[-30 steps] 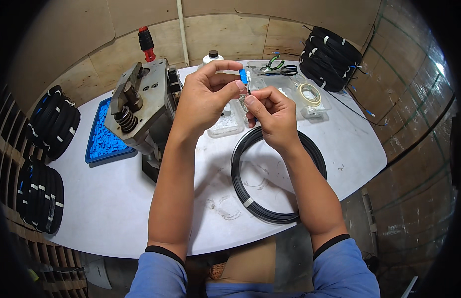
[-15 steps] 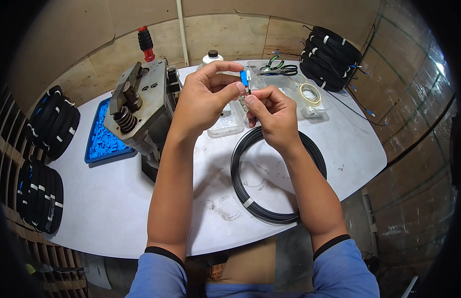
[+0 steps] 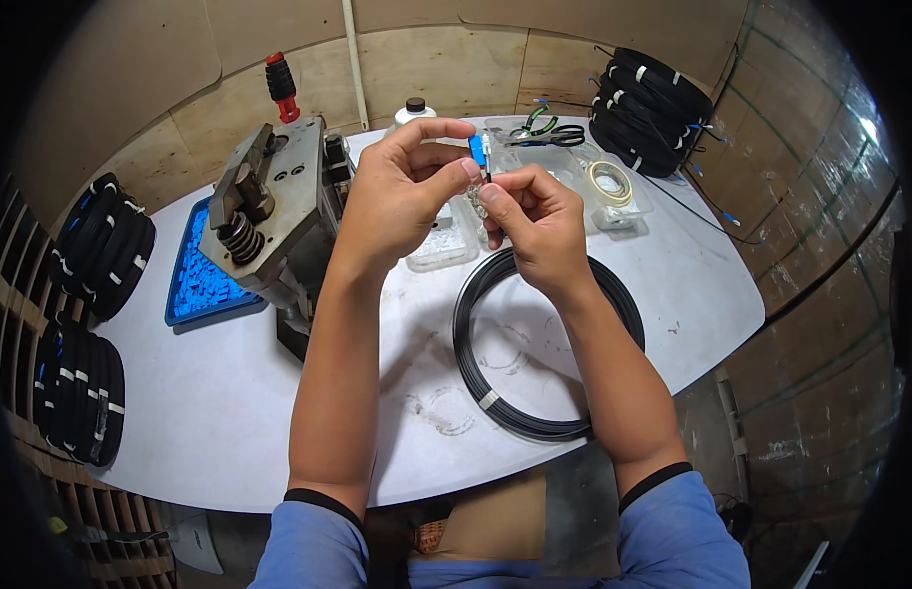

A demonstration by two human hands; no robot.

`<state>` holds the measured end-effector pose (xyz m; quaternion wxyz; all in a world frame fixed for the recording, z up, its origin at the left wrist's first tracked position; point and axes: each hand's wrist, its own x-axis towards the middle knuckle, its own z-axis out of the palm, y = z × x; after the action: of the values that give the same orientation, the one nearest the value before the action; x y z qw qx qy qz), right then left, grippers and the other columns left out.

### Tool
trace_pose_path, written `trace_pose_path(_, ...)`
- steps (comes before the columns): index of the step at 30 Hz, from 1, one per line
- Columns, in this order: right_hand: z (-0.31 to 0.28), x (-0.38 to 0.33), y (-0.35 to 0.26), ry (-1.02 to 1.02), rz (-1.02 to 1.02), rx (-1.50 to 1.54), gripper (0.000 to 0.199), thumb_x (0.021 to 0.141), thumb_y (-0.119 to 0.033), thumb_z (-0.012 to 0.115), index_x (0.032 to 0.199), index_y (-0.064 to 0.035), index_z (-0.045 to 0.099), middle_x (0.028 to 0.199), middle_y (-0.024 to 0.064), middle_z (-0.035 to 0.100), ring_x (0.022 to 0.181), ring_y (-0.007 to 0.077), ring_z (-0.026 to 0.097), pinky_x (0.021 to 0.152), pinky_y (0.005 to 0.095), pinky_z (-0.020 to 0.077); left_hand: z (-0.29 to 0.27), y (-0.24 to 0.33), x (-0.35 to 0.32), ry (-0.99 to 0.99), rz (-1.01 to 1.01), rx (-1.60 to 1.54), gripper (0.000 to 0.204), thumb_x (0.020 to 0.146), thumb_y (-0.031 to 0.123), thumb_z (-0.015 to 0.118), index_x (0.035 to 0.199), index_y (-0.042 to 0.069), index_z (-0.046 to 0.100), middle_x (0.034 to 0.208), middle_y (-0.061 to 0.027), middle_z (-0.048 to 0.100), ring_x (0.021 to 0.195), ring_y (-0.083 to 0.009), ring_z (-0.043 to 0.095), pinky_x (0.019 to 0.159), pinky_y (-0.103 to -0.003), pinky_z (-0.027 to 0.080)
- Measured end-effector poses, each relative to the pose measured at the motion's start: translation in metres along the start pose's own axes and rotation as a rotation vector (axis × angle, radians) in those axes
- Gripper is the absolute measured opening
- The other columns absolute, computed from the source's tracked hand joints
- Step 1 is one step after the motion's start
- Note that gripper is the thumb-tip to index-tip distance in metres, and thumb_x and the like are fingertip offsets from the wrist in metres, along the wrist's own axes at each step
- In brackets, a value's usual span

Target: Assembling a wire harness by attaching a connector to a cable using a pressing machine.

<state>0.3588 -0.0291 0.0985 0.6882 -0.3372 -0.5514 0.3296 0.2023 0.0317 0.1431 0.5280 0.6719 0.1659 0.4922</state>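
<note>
Above the middle of the table, my left hand point(image 3: 402, 196) is closed, with forefinger and thumb at a small blue plastic piece point(image 3: 477, 149). Right against that piece is a small white cable connector point(image 3: 486, 144). Just below it my right hand point(image 3: 546, 221) pinches the end of a black cable point(image 3: 488, 178), its fingers curled in. Whether the blue piece is joined to the connector I cannot tell. Under my right forearm lies a coil of black cable point(image 3: 463, 339) bound with a white band.
On the left stands a metal press point(image 3: 279, 191) beside a blue tray point(image 3: 174, 319) of small blue pieces. Behind my hands are clear plastic boxes point(image 3: 441, 260), a white bottle point(image 3: 414, 112), scissors point(image 3: 559, 135) and a tape roll point(image 3: 610, 184). Stacked black coils point(image 3: 647, 108) stand far right.
The whole view has shifted slightly. Both hands keep the same hold on the blue piece and the cable.
</note>
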Motion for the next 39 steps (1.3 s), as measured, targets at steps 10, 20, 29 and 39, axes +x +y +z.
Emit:
trace_pose_path(10,0.0006,-0.0003,-0.0029,0.006,-0.021,-0.022,0.011,0.093,-0.011,0.071,0.093,-0.0016,0.065,0.068,0.0012,0.063,0.056,0.0049,0.056,0.05,0.0209,0.0464,0.0037,0.0016,-0.0006,0.006,-0.001,-0.025,0.032,0.089,0.003,0.071,0.119,-0.001,0.062,0.101,-0.0144,0.072,0.092,-0.0143,0.068,0.084,-0.028,0.055)
trace_pose_path(20,-0.0022,0.0014,-0.0025,-0.017,-0.019,-0.012,0.011,0.094,-0.011,0.07,0.094,-0.0011,0.065,0.067,0.0006,0.063,0.055,0.0043,0.055,0.049,0.0201,0.0441,0.0044,0.0015,0.0009,0.005,0.004,-0.03,0.032,0.088,0.003,0.072,0.119,-0.001,0.063,0.099,-0.0122,0.072,0.09,-0.0129,0.067,0.083,-0.026,0.054)
trace_pose_path(29,-0.0016,0.0008,-0.0053,-0.027,-0.021,-0.028,0.011,0.094,-0.012,0.069,0.094,-0.0013,0.065,0.067,0.0001,0.062,0.054,0.0037,0.054,0.048,0.0199,0.0433,0.005,0.002,0.0002,0.017,0.005,-0.035,0.033,0.088,0.004,0.072,0.119,-0.001,0.063,0.097,-0.0118,0.072,0.09,-0.013,0.066,0.083,-0.027,0.054)
trace_pose_path(39,-0.0018,0.0011,-0.0059,-0.028,-0.014,-0.04,0.011,0.094,-0.012,0.069,0.094,-0.0017,0.065,0.067,0.0,0.063,0.055,0.0035,0.055,0.049,0.0197,0.0441,0.0051,0.002,0.0001,0.018,0.015,-0.033,0.032,0.089,0.005,0.071,0.119,-0.001,0.062,0.097,-0.0108,0.072,0.088,-0.0131,0.066,0.083,-0.028,0.054)
